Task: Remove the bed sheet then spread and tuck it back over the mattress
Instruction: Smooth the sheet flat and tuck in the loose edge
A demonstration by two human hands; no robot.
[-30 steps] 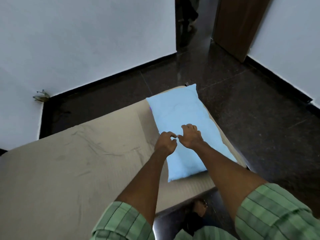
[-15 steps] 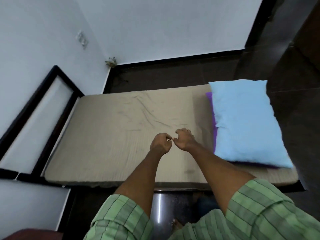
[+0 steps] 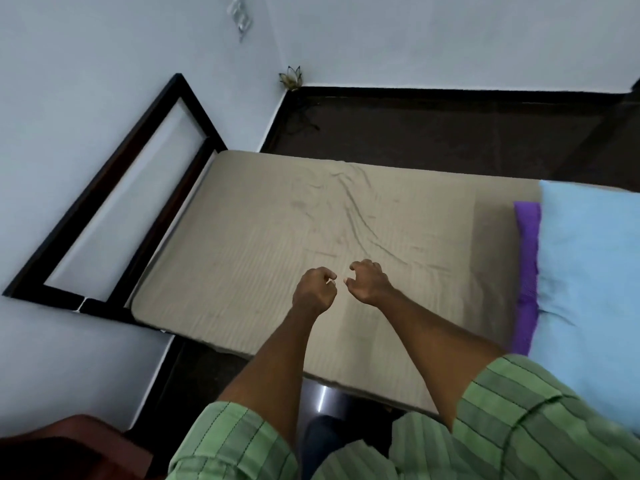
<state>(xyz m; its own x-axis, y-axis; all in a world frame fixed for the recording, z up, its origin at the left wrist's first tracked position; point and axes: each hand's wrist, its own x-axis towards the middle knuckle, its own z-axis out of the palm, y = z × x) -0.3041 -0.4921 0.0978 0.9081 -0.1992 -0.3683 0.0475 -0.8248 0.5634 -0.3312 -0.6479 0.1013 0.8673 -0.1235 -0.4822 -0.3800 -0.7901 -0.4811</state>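
A beige bed sheet (image 3: 263, 244) lies over the mattress, with creases running across its far middle. My left hand (image 3: 313, 289) hovers over the sheet's near half, fingers curled into a fist with nothing in it. Just to its right, my right hand (image 3: 369, 282) also hovers above the sheet, its fingers loosely bent and apart from the thumb, holding nothing. A small gap separates the two hands. A light blue pillow (image 3: 588, 271) lies on the right end of the bed, on top of a purple pillow (image 3: 526, 265).
A dark bed frame end (image 3: 114, 188) stands against the white wall at the left. Dark floor (image 3: 450, 133) runs along the bed's far side. A small lotus-shaped ornament (image 3: 290, 76) sits in the corner. A reddish-brown object (image 3: 69, 445) is at the lower left.
My view has swung left from the pillow to the middle of the bed. Both hands now hover over the bare sheet, and they have drawn slightly apart.
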